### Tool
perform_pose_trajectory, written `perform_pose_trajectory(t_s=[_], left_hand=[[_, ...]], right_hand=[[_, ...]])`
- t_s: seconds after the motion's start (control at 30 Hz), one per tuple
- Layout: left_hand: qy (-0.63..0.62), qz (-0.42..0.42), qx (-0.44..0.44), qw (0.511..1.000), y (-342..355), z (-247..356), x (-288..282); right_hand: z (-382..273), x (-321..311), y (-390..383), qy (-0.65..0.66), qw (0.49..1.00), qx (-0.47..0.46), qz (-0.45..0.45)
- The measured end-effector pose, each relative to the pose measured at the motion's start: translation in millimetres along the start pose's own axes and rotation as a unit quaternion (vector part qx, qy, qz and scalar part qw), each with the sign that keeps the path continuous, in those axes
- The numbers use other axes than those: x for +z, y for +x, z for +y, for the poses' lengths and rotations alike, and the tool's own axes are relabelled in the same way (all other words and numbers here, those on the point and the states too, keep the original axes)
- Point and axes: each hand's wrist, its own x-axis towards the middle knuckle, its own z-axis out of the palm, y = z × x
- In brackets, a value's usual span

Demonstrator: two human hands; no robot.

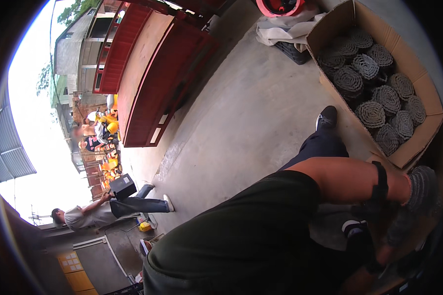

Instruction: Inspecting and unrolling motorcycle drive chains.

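My left arm, in a dark green sleeve with a black strap near the wrist, reaches across to the right edge. My left hand (423, 189), in a grey knitted glove, is just beyond the near corner of an open cardboard box (430, 101). Its fingers are too dark and blurred to make out. Below it, my right hand (400, 227), also gloved, sits in shadow, and what it touches is hidden. Inside the box stand several tightly wound grey rolls (370, 114) with wavy, spiral ends. My dark shoes (326, 119) show on the floor near the box.
The view is tilted sideways. A red truck bed (157, 93) stands across the concrete floor (241, 118). At the left a person (101, 214) carries a black box (123, 187). People and orange-yellow machines are farther off. A pink helmet (282, 7) and pale cloth (288, 32) lie beside the cardboard box.
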Motion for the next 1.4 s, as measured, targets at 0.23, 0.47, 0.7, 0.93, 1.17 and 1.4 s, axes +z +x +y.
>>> perform_pose_trajectory(t_s=[0.23, 0.47, 0.7, 0.93, 1.17, 1.4], left_hand=[[-0.069, 0.024, 0.032, 0.997, -13.0, 16.4, -43.0], [-0.091, 0.196, 0.101, 0.971, 32.8, -14.0, 34.7], [-0.046, 0.256, 0.134, 0.956, 60.9, -39.1, 87.8], [-0.028, 0.128, 0.14, 0.981, 18.8, -6.2, 3.7], [-0.104, -0.003, 0.024, 0.994, 13.2, -17.3, -18.8], [-0.093, -0.068, 0.068, 0.991, -11.3, -12.6, -37.0]], right_hand=[[-1.8, 15.4, 2.6, -0.004, 1.0, 0.002, -0.01], [-5.1, 23.9, 16.5, -0.007, 1.0, -0.005, -0.012], [-12.6, 33.7, 36.3, -0.004, 1.0, -0.021, 0.001], [4.5, 32.7, 3.2, -0.043, 0.998, 0.034, -0.025], [-9.3, 32.6, 28.1, -0.048, 0.999, 0.022, -0.001], [-8.9, 28.4, 18.9, -0.07, 0.996, 0.053, 0.0]])
